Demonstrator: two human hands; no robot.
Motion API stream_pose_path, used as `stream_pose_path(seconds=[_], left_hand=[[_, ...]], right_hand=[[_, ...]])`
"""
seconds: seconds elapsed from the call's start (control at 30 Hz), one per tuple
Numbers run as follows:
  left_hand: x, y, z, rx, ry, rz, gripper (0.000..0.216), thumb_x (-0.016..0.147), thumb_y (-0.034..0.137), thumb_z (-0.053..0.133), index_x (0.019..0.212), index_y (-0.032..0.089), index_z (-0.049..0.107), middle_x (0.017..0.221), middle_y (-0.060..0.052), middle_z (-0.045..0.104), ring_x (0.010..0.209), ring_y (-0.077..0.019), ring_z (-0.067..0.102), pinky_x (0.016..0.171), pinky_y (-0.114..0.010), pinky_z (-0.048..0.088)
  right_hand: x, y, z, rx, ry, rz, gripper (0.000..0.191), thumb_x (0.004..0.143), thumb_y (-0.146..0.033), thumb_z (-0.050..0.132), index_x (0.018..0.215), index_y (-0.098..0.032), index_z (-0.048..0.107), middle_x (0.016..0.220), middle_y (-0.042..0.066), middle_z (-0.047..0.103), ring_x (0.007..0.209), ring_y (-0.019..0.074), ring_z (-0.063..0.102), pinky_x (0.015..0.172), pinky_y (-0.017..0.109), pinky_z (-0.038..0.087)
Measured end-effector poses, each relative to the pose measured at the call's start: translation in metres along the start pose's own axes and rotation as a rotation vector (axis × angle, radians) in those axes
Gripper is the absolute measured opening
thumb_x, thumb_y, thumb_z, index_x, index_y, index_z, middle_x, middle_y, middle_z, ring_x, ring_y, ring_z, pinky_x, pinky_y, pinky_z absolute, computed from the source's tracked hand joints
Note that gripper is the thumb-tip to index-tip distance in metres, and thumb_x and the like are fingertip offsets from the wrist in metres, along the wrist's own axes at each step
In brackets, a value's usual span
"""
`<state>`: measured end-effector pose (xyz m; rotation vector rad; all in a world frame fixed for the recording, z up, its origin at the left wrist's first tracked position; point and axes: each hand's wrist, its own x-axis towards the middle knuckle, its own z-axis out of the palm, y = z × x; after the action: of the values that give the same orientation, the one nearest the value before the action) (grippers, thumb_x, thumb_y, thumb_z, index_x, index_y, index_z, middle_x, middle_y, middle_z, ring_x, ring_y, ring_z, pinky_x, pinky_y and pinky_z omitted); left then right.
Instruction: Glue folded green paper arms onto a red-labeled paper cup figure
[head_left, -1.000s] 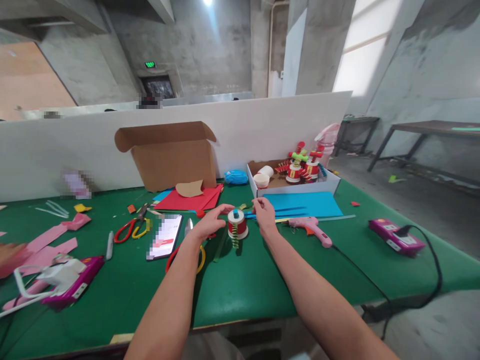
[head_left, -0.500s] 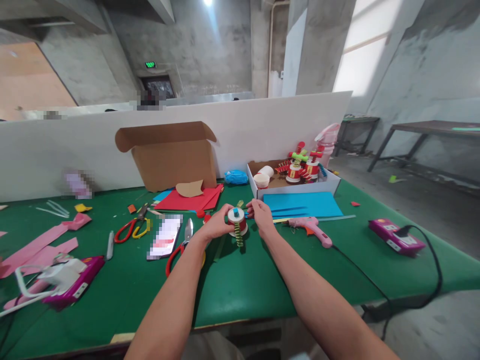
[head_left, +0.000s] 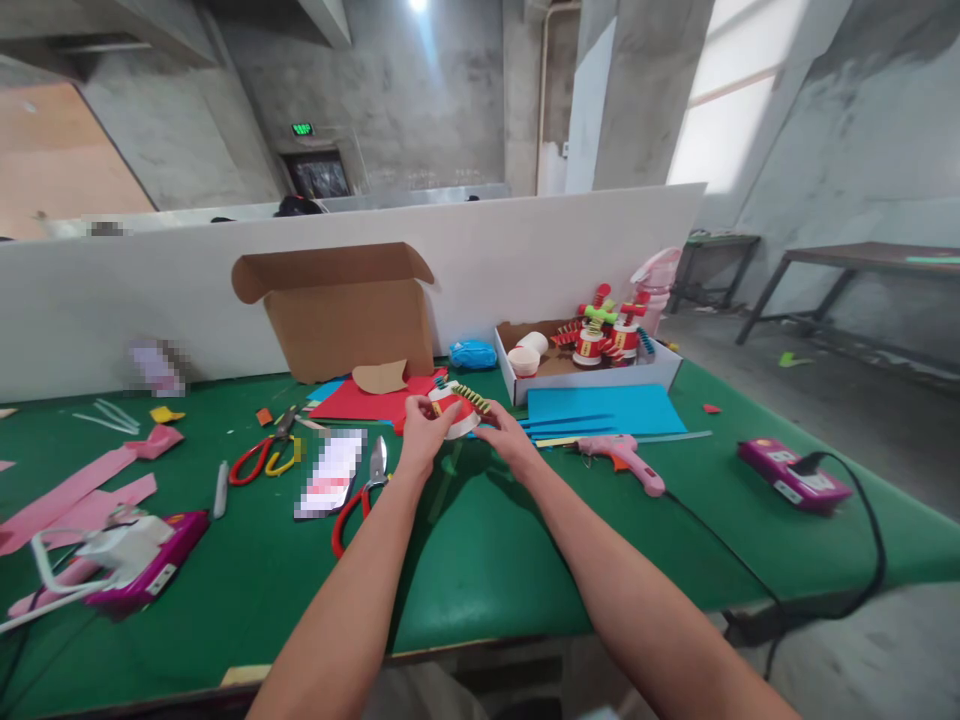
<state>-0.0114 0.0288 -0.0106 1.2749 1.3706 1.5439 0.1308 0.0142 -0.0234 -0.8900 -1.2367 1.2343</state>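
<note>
My left hand (head_left: 421,432) is closed around a small red and white paper cup craft (head_left: 453,410), lifted off the green table (head_left: 480,570) and tipped on its side. A yellow-green folded paper strip (head_left: 472,398) sticks out of the cup toward the right. My right hand (head_left: 504,435) sits just right of the cup, fingers curled beneath it and touching it. Red-handled scissors (head_left: 360,492) lie just left of my left wrist.
A phone (head_left: 330,472) and red-yellow scissors (head_left: 259,460) lie at left. A pink glue gun (head_left: 622,460), blue paper sheets (head_left: 604,408) and a white box (head_left: 652,375) of finished crafts lie right. Red paper (head_left: 367,400) and an open cardboard box (head_left: 341,310) stand behind. Magenta power strips (head_left: 793,472) lie on both sides.
The cup craft stood upright on the table; my left hand closed on it, lifted it and tipped it sideways. My right hand moved in under it.
</note>
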Motion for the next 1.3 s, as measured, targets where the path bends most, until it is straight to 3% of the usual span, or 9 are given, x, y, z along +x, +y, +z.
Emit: stream_pose_path(seconds=[0.2, 0.33, 0.5, 0.67, 0.77, 0.83, 0.93, 1.0, 1.3], left_hand=[[-0.007, 0.002, 0.002, 0.16, -0.02, 0.135, 0.047, 0.061, 0.046, 0.075, 0.085, 0.021, 0.043, 0.081, 0.002, 0.054, 0.074, -0.0149, 0.056, 0.07, -0.03, 0.046], [-0.008, 0.003, 0.004, 0.042, -0.131, 0.191, 0.048, 0.06, 0.044, 0.076, 0.086, 0.021, 0.045, 0.085, 0.001, 0.057, 0.081, -0.0161, 0.058, 0.075, -0.031, 0.047], [-0.006, 0.007, 0.005, -0.159, -0.237, 0.086, 0.049, 0.058, 0.047, 0.076, 0.089, 0.02, 0.049, 0.087, -0.001, 0.062, 0.085, -0.0165, 0.06, 0.081, -0.031, 0.047], [-0.011, 0.012, 0.002, -0.279, -0.438, -0.056, 0.056, 0.058, 0.042, 0.079, 0.103, 0.017, 0.057, 0.102, -0.007, 0.068, 0.095, -0.021, 0.063, 0.089, -0.037, 0.048], [-0.01, 0.012, -0.002, -0.261, -0.393, -0.072, 0.06, 0.056, 0.035, 0.082, 0.107, 0.016, 0.057, 0.107, -0.008, 0.069, 0.1, -0.0227, 0.064, 0.092, -0.038, 0.049], [-0.007, 0.01, -0.004, -0.221, -0.321, -0.067, 0.061, 0.056, 0.032, 0.083, 0.107, 0.016, 0.056, 0.109, -0.009, 0.068, 0.103, -0.0237, 0.064, 0.093, -0.039, 0.048], [-0.004, 0.007, -0.006, -0.178, -0.267, -0.07, 0.063, 0.055, 0.03, 0.084, 0.11, 0.015, 0.056, 0.113, -0.011, 0.067, 0.106, -0.0245, 0.063, 0.095, -0.041, 0.048], [-0.004, 0.006, -0.005, -0.171, -0.281, -0.079, 0.068, 0.055, 0.028, 0.085, 0.114, 0.015, 0.055, 0.117, -0.012, 0.065, 0.108, -0.0252, 0.062, 0.097, -0.041, 0.047], [-0.016, 0.011, 0.005, -0.023, -0.394, -0.058, 0.063, 0.052, 0.018, 0.084, 0.109, 0.015, 0.056, 0.109, -0.009, 0.067, 0.101, -0.026, 0.064, 0.094, -0.043, 0.049]], right_hand=[[-0.006, 0.002, 0.008, -0.066, 0.026, -0.001, 0.054, 0.057, -0.026, 0.078, 0.108, -0.023, 0.061, 0.102, 0.003, 0.07, 0.089, 0.0191, 0.064, 0.083, 0.035, 0.052], [-0.004, -0.001, 0.005, 0.081, 0.062, 0.008, 0.051, 0.053, -0.031, 0.082, 0.1, -0.022, 0.064, 0.101, 0.004, 0.071, 0.091, 0.0201, 0.065, 0.087, 0.037, 0.052], [-0.004, -0.014, -0.001, 0.252, 0.037, 0.003, 0.052, 0.052, -0.03, 0.084, 0.098, -0.023, 0.063, 0.099, 0.002, 0.073, 0.096, 0.0207, 0.067, 0.093, 0.038, 0.05], [-0.005, -0.012, 0.001, 0.225, 0.022, 0.042, 0.05, 0.052, -0.032, 0.083, 0.097, -0.022, 0.063, 0.096, 0.003, 0.073, 0.094, 0.0203, 0.067, 0.09, 0.036, 0.052], [0.0, -0.007, -0.004, 0.196, 0.023, 0.035, 0.048, 0.053, -0.028, 0.079, 0.098, -0.023, 0.064, 0.102, 0.004, 0.07, 0.091, 0.0197, 0.066, 0.087, 0.036, 0.052], [0.004, -0.006, -0.01, 0.153, 0.138, 0.022, 0.046, 0.054, -0.024, 0.074, 0.099, -0.023, 0.063, 0.107, 0.005, 0.067, 0.088, 0.0187, 0.064, 0.083, 0.035, 0.052], [0.007, -0.008, -0.019, 0.034, 0.419, -0.077, 0.037, 0.061, -0.025, 0.065, 0.098, -0.022, 0.06, 0.109, 0.006, 0.063, 0.087, 0.0176, 0.06, 0.083, 0.036, 0.051], [0.006, -0.013, -0.021, -0.052, 0.486, -0.186, 0.033, 0.068, -0.03, 0.061, 0.099, -0.021, 0.059, 0.109, 0.007, 0.063, 0.089, 0.0178, 0.059, 0.085, 0.036, 0.049], [-0.012, -0.036, -0.01, -0.457, 0.265, -0.495, 0.034, 0.078, -0.034, 0.064, 0.11, -0.023, 0.064, 0.112, 0.008, 0.067, 0.106, 0.0227, 0.058, 0.097, 0.039, 0.042]])
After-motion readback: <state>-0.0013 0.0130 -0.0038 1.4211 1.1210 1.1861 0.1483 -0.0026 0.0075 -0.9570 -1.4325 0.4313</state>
